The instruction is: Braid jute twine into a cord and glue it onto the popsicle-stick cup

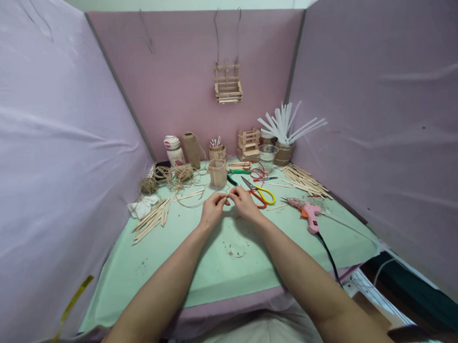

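My left hand (214,207) and my right hand (244,201) meet over the middle of the table, thumbs and fingertips pinched close together. A thin strand of twine (194,207) curves over the cloth toward them, and they appear to pinch it; the fingers hide most of that part. Just behind the hands stands a small cup of upright craft sticks (217,173). Close to my right hand lie scissors with yellow and red handles (267,195) and green-handled pliers (239,171).
Loose craft sticks lie left (153,220) and right (305,181). A pink glue gun (310,213) trails its cord over the front edge. Tangled twine (183,172), a twine spool (191,150), a jar (174,151) and white glue sticks (283,122) stand behind. A stick shelf (228,88) hangs above.
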A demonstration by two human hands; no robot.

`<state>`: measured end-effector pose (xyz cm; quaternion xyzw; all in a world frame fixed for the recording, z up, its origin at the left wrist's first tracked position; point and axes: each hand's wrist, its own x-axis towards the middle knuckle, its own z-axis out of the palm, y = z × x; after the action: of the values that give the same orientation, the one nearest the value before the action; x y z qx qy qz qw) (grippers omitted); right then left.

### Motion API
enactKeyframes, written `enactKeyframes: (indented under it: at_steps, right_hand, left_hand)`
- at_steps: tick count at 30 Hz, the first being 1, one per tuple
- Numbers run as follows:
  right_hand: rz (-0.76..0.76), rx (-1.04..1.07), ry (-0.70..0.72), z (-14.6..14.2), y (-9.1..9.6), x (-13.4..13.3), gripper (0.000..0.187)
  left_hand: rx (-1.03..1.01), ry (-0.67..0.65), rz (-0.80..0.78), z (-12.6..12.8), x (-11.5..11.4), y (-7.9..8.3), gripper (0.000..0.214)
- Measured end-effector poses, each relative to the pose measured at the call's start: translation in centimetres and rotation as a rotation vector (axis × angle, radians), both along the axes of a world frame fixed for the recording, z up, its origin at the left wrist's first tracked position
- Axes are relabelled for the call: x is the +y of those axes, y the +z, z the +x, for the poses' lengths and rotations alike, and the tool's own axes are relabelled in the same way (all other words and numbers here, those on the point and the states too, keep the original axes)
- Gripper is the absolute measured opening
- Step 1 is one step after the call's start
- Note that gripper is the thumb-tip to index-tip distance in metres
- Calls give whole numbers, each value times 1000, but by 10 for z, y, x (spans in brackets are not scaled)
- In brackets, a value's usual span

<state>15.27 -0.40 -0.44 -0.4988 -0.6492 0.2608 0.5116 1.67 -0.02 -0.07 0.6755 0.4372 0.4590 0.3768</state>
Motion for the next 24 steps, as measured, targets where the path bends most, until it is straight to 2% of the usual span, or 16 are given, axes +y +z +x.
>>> enactKeyframes:
  at_steps: [4, 7, 15, 21, 24]
  right_hand:
    - [-160, 172, 22, -2, -4, 4, 14]
    - [-200, 248, 20, -2, -4, 3, 16]
    - [-223, 385, -4, -3, -2, 0, 15]
    - [-193, 387, 16, -3, -4, 3, 16]
    - [-151, 355, 24, -4, -2, 2, 16]
  left_hand:
    - [46, 9, 6, 0, -2, 2, 20]
    - [83, 13, 8, 1, -4, 4, 21]
    - [31, -4, -42, 5, -7, 6, 19]
    - [-65, 31, -118, 3, -6, -3, 23]
    - [-71, 33, -116, 2, -8, -2, 23]
